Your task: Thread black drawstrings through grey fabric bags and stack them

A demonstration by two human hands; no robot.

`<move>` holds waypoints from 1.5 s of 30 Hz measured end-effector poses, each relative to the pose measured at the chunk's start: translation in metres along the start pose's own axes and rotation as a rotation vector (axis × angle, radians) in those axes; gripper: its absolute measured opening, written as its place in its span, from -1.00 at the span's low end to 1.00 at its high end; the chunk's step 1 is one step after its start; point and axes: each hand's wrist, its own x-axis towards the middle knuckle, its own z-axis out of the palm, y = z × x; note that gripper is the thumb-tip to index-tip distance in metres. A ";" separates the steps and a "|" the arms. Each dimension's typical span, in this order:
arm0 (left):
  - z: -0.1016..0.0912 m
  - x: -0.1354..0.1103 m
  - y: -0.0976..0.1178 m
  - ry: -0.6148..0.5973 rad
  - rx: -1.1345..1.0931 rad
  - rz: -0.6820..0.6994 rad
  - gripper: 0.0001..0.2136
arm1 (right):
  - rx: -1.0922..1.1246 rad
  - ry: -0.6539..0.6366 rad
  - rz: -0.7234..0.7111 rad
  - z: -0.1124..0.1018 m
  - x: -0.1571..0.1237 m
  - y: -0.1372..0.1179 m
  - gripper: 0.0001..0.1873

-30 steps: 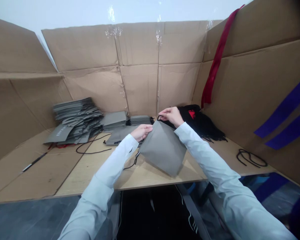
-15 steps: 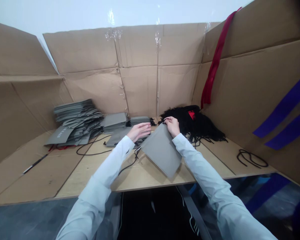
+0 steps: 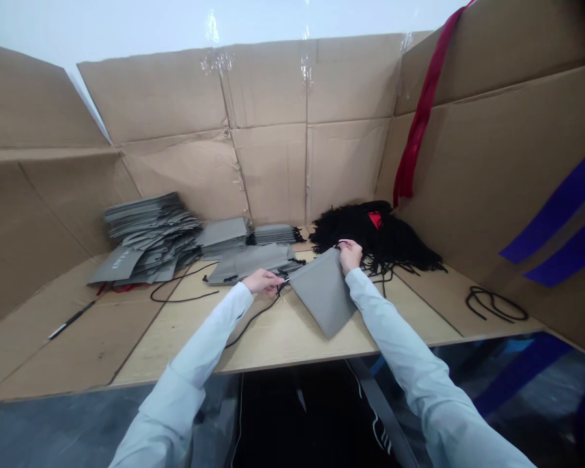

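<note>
Left hand point(image 3: 260, 281) lower, right hand point(image 3: 351, 255) atop grey drawstring bag point(image 3: 324, 292)

The plain grey cloth bag point(image 3: 324, 292) lies at the centre. At one o'clock, a black tangle of cords point(image 3: 370, 237) shows a red tag point(image 3: 375, 220), and a dark red strap point(image 3: 422, 123) hangs above it. Two blue stripes point(image 3: 553, 201) cross the brown cardboard wall point(image 3: 468, 162) at three o'clock. White sleeves point(image 3: 394, 344) reach from six o'clock over the pale wood bench point(image 3: 283, 338).
</note>
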 end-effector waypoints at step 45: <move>0.011 -0.018 -0.031 -0.063 -0.465 0.067 -0.79 | -0.025 0.048 0.153 -0.002 0.002 0.021 -0.92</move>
